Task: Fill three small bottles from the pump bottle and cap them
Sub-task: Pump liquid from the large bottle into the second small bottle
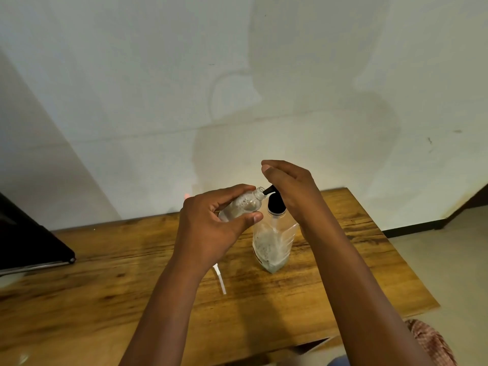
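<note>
Pump bottle [272,241] stands upright on the wooden table [105,260]; a white tube [220,279] lies on the table just left of its base. Left hand [211,228] curls fingers and thumb round a tilted small bottle [243,204], partly filled, mouth at the black spout. Right hand [290,188] rests on the pump head, fingers relaxed, gripping nothing.
</note>
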